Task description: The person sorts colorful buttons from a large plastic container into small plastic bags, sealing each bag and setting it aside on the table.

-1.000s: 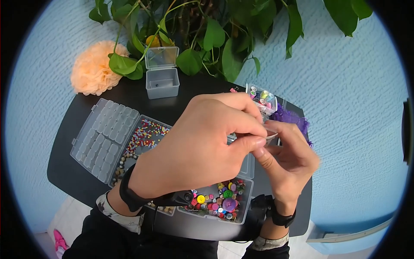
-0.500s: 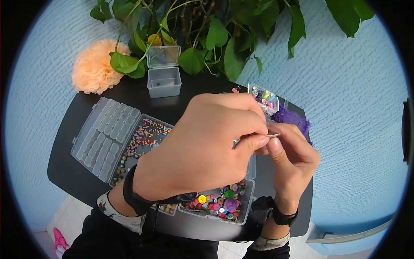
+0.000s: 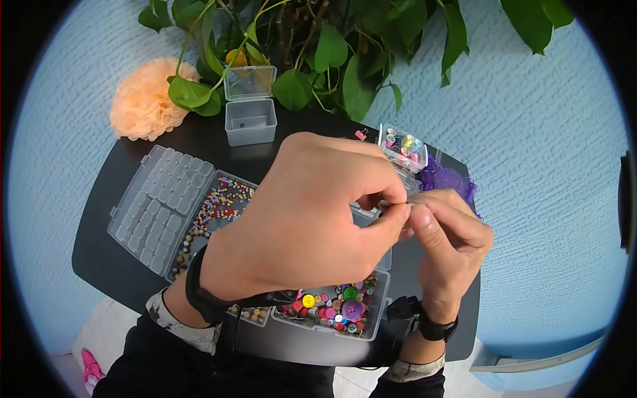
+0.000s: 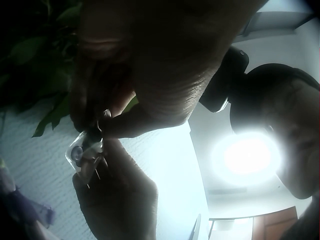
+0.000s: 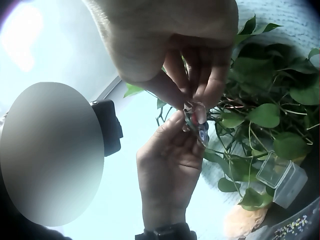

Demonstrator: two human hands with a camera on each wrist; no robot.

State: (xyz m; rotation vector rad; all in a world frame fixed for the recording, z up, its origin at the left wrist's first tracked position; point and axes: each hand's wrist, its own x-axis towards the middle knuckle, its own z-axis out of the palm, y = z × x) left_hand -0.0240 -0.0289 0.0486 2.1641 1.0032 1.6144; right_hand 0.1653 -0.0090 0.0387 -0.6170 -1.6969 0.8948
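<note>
Plastic piece (image 5: 197, 122), small and clear, is being pinched between the nearly closed fingertips of left hand (image 3: 302, 215) and right hand (image 3: 448, 255), its pale edge being exposed less than before, so it is apparently being turned.
</note>
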